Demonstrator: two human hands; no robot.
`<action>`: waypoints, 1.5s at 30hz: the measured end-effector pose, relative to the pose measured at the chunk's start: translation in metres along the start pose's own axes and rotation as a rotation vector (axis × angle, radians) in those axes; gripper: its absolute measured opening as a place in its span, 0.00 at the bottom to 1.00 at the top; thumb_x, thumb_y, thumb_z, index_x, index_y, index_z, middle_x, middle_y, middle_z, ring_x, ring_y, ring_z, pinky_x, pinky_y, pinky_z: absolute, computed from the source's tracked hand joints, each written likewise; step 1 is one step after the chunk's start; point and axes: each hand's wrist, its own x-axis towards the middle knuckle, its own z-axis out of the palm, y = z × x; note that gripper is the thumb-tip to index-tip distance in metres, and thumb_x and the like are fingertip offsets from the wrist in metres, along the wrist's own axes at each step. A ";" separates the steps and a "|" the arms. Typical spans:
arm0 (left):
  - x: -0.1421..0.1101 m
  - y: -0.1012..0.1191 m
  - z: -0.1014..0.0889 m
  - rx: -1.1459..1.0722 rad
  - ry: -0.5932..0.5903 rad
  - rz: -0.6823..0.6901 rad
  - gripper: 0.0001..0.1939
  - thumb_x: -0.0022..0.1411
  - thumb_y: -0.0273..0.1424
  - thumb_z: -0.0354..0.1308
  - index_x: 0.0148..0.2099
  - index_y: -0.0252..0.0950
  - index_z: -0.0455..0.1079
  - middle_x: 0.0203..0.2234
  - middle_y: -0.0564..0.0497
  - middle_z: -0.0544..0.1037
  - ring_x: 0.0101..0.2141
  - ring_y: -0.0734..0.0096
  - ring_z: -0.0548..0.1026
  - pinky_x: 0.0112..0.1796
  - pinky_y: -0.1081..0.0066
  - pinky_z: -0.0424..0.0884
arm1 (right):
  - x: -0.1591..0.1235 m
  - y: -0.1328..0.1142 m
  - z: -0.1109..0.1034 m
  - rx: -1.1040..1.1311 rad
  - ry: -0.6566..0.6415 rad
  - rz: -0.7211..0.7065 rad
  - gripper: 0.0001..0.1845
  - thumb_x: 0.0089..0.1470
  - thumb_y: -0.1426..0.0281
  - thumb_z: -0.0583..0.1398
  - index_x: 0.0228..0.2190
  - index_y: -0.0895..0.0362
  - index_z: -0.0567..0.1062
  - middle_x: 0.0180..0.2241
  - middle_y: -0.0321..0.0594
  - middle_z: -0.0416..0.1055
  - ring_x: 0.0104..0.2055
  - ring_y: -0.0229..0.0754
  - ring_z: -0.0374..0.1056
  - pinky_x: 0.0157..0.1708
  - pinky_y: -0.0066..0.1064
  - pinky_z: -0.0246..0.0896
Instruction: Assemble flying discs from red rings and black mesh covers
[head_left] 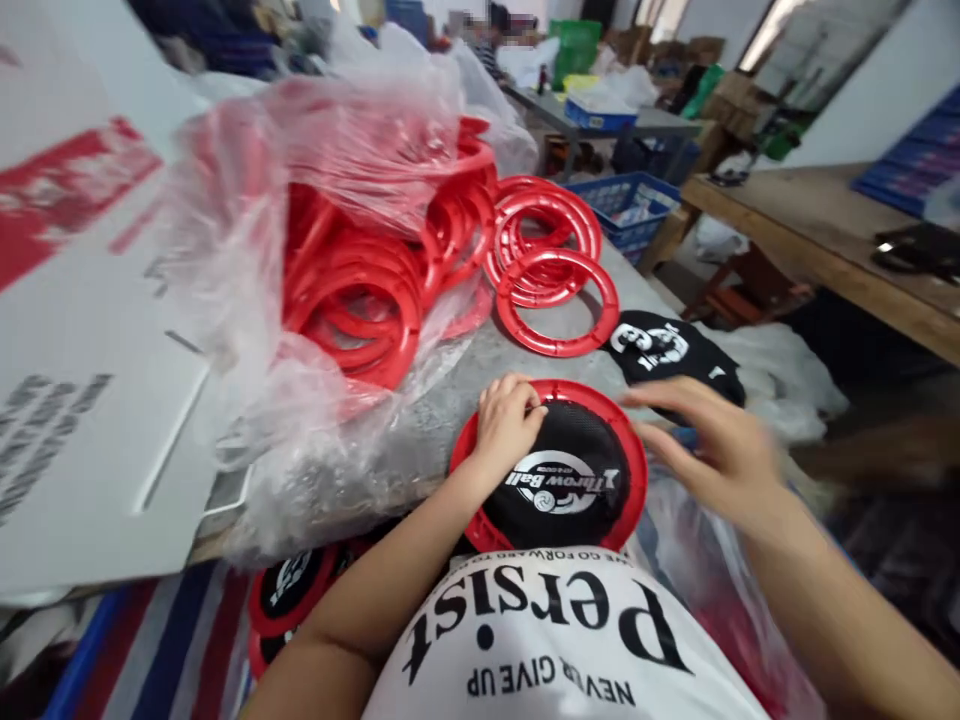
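Observation:
In front of my body lies a round throw-ball disc (pixel 559 497) with a red rim, black mesh and white print. Its near edge meets my white shirt. My left hand (pixel 510 420) is closed over the far left part of the rim, its fingers curled down onto the disc. To the right, my right hand (pixel 712 450) is blurred, with fingers apart and nothing in them, its fingertips close to the rim. Just beyond that hand is a stack of black printed fabric pieces (pixel 675 355). A loose red ring (pixel 559 345) rests on the table (pixel 457 375) beyond the disc.
Many red rings spill from a clear plastic bag (pixel 360 150); more lie in a pile (pixel 585 215). A white carton (pixel 82 400) stands left. Finished-looking discs (pixel 289 585) sit below the table edge. A blue crate (pixel 637 205) and a wooden bench (pixel 810 230) are at right.

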 end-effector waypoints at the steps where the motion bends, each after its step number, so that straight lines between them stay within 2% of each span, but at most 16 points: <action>1: 0.001 0.002 0.001 -0.003 -0.009 0.011 0.05 0.61 0.28 0.63 0.35 0.40 0.68 0.52 0.50 0.76 0.53 0.58 0.71 0.54 0.55 0.63 | -0.001 0.008 -0.001 0.005 0.007 0.022 0.09 0.63 0.68 0.59 0.45 0.50 0.77 0.44 0.42 0.77 0.47 0.46 0.73 0.49 0.42 0.71; 3: 0.002 0.007 0.002 -0.001 -0.031 0.027 0.06 0.61 0.27 0.63 0.34 0.40 0.68 0.52 0.50 0.76 0.52 0.57 0.71 0.54 0.55 0.63 | 0.002 0.024 0.010 0.040 -0.010 0.047 0.09 0.61 0.72 0.59 0.41 0.50 0.78 0.45 0.42 0.77 0.49 0.46 0.73 0.52 0.43 0.69; 6: 0.002 0.014 0.003 0.011 -0.058 0.064 0.07 0.60 0.25 0.62 0.33 0.40 0.67 0.51 0.50 0.77 0.51 0.57 0.72 0.52 0.55 0.65 | 0.016 0.045 0.039 0.087 -0.122 0.093 0.09 0.56 0.75 0.59 0.38 0.54 0.78 0.51 0.46 0.75 0.54 0.49 0.71 0.56 0.46 0.66; 9: 0.000 0.016 0.001 0.022 -0.066 0.095 0.07 0.61 0.26 0.62 0.32 0.40 0.67 0.51 0.50 0.77 0.51 0.58 0.72 0.52 0.56 0.65 | 0.022 0.057 0.055 0.171 -0.233 0.146 0.07 0.55 0.74 0.59 0.35 0.56 0.77 0.50 0.46 0.75 0.53 0.48 0.72 0.55 0.45 0.65; 13: -0.002 0.016 -0.002 0.007 -0.090 0.130 0.07 0.61 0.27 0.63 0.32 0.39 0.68 0.53 0.50 0.76 0.53 0.59 0.72 0.54 0.56 0.64 | 0.019 0.062 0.047 0.216 -0.317 0.184 0.05 0.55 0.72 0.59 0.32 0.56 0.77 0.52 0.47 0.73 0.53 0.48 0.72 0.56 0.45 0.63; 19: -0.001 0.019 -0.002 0.012 -0.146 0.175 0.08 0.59 0.24 0.64 0.32 0.39 0.67 0.56 0.47 0.75 0.56 0.57 0.70 0.57 0.53 0.64 | 0.014 0.068 0.031 0.229 -0.422 0.151 0.06 0.49 0.75 0.64 0.32 0.56 0.77 0.57 0.47 0.68 0.56 0.50 0.70 0.58 0.46 0.61; 25: 0.000 0.019 -0.003 0.015 -0.206 0.219 0.07 0.59 0.23 0.62 0.33 0.38 0.68 0.58 0.46 0.73 0.59 0.57 0.69 0.60 0.52 0.62 | 0.007 0.069 0.030 0.176 -0.406 0.146 0.01 0.52 0.74 0.63 0.30 0.57 0.76 0.58 0.46 0.68 0.55 0.50 0.69 0.57 0.46 0.60; 30: 0.000 0.021 -0.009 -0.002 -0.231 0.224 0.06 0.59 0.23 0.60 0.34 0.38 0.68 0.59 0.45 0.72 0.59 0.59 0.69 0.61 0.53 0.63 | 0.005 0.065 0.027 0.135 -0.385 0.158 0.02 0.54 0.74 0.62 0.30 0.56 0.76 0.58 0.45 0.68 0.54 0.49 0.70 0.55 0.43 0.61; 45: -0.008 0.031 -0.016 -0.074 -0.168 0.205 0.06 0.61 0.23 0.55 0.32 0.37 0.69 0.55 0.46 0.74 0.54 0.61 0.74 0.59 0.57 0.68 | -0.002 0.046 0.019 0.023 -0.375 0.209 0.05 0.52 0.73 0.62 0.33 0.55 0.77 0.61 0.45 0.67 0.61 0.54 0.66 0.58 0.50 0.60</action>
